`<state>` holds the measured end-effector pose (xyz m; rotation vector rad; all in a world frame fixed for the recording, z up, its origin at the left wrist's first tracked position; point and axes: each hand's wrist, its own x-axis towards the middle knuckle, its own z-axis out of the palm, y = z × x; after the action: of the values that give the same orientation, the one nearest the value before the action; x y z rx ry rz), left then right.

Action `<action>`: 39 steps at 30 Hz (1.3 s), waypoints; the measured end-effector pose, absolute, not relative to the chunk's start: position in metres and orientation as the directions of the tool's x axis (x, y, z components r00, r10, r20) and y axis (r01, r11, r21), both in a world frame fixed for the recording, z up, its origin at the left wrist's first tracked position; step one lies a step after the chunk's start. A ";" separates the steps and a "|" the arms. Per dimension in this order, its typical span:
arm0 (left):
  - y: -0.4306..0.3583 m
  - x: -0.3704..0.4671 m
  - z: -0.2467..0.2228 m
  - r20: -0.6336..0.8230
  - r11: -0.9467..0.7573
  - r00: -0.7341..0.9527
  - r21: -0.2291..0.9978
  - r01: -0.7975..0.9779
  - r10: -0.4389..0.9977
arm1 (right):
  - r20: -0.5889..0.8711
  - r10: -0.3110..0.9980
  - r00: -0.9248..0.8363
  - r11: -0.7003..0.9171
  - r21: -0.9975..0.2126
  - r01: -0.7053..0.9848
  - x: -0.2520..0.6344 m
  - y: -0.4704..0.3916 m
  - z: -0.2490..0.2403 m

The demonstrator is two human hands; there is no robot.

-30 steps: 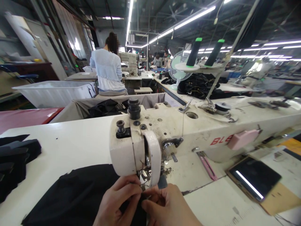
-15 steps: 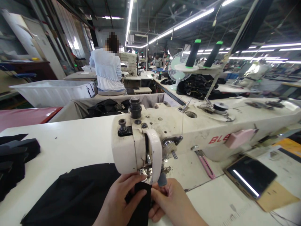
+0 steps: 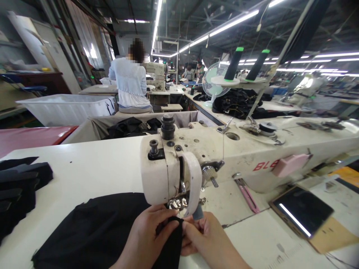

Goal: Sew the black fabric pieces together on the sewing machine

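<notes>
One piece of black cloth lies on a white desk. With the two hands at the centre of a clock face, it spreads mostly towards nine o'clock, and its narrow end reaches the hands. It looks thin, light and soft, likely to drape and wrinkle rather than break; its smooth surface might slide easily over the desk. The edge at the centre seems the best place to take hold, with a flat palm useful for steadying the wide part.

The left hand appears to pinch the cloth between thumb and forefinger, close to its corner. The right hand pinches the edge just beside it, thumb on top, other fingers curled and partly hidden.

At twelve o'clock, just beyond the fingertips, is the head of a cream sewing machine. Room there looks tight, and its small metal parts could nip a finger; the needle cannot be made out.

Bare desk opens at ten o'clock, offering the most space for sliding cloth. Farther out, between nine and ten, lie dark fabric pieces. Pink tweezers rest at two o'clock, and a phone lies near three, limiting that side.
</notes>
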<state>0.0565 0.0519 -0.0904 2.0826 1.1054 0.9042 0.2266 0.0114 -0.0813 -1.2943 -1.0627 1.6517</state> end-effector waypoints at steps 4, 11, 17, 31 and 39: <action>0.054 0.056 -0.083 0.153 -0.398 0.450 0.754 0.523 0.880 | -0.320 0.933 -0.166 -0.336 -0.939 -0.079 0.222 0.010 -0.083; 0.060 0.052 -0.063 -0.011 -0.368 0.547 0.728 0.578 0.837 | -0.323 0.926 -0.194 -0.350 -0.928 -0.126 0.216 0.007 -0.085; 0.064 0.050 -0.059 -0.085 -0.333 0.567 0.734 0.591 0.819 | -0.325 0.925 -0.197 -0.346 -0.935 -0.080 0.214 0.006 -0.096; 0.067 0.062 -0.061 -0.272 -0.019 0.337 0.753 0.658 0.901 | -0.265 0.960 -0.093 -0.252 -0.958 0.135 0.207 -0.012 -0.099; 0.067 0.068 -0.059 -0.300 0.065 0.236 0.733 0.678 0.924 | -0.307 0.934 -0.181 -0.266 -0.938 0.222 0.216 0.006 -0.092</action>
<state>0.0678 0.0673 -0.0589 1.6768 1.5073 0.3736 0.2164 0.0063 -0.0917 -1.4706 -1.3665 1.4950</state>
